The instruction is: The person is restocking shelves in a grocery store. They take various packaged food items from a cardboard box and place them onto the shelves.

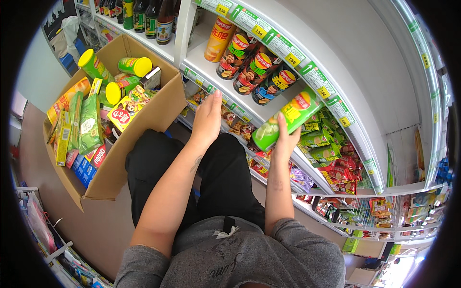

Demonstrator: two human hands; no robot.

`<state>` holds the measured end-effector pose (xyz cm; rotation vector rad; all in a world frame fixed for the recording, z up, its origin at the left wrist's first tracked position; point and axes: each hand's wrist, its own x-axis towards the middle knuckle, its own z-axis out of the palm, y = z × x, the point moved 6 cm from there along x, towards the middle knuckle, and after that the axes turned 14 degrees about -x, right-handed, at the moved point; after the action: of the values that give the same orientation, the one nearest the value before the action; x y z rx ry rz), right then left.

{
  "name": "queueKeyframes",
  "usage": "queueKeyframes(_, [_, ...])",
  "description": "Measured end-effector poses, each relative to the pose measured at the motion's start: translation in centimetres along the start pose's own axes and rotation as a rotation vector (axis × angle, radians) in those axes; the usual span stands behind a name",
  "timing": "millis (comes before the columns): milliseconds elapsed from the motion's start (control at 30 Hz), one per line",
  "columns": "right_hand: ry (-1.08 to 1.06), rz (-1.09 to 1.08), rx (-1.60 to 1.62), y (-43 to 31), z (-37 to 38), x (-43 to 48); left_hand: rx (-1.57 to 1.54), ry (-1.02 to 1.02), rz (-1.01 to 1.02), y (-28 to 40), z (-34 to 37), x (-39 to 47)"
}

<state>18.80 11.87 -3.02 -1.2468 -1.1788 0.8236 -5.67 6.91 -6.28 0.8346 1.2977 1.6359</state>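
Observation:
My right hand point(286, 138) holds a green Lay's chip canister point(286, 120) by its lower side, tilted at the front of a white shelf point(230, 86). Left of it on that shelf stand several dark Lay's canisters point(248, 68) and an orange one point(218, 39). My left hand point(208, 117) is raised over my knees in front of the shelf edge, fingers together and apparently holding nothing; its palm side is partly hidden. To the left, an open cardboard box point(144, 126) holds green canisters with yellow lids point(135, 66), snack boxes point(126, 111) and green bags point(90, 124).
Glass bottles point(164, 23) stand on the shelf at upper left. Green and red snack packets point(324, 144) fill the shelf area right of the held canister. Price-tag rails point(288, 54) edge the shelves. Another stocked rack point(65, 259) is at lower left.

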Motion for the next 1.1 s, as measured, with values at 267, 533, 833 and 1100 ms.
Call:
queueKeyframes(267, [0.067, -0.149, -0.836, -7.2, -0.6, 6.3, 0.013, -0.003, 0.027, 0.3, -0.4, -0.4])
queueKeyframes(533, [-0.224, -0.258, -0.763, -5.2, 0.1, 15.8, 0.022, 0.1, 0.214, 1.2, -0.3, -0.4])
queueKeyframes(833, [-0.234, -0.488, -0.792, -4.3, 0.6, 20.4, 0.02, 0.026, 0.084, 1.8, -0.9, -0.3])
queueKeyframes(1100, [-0.227, -0.463, -0.871, -4.7, 0.3, 21.6, 0.004, 0.022, 0.083, 1.8, -1.0, -0.3])
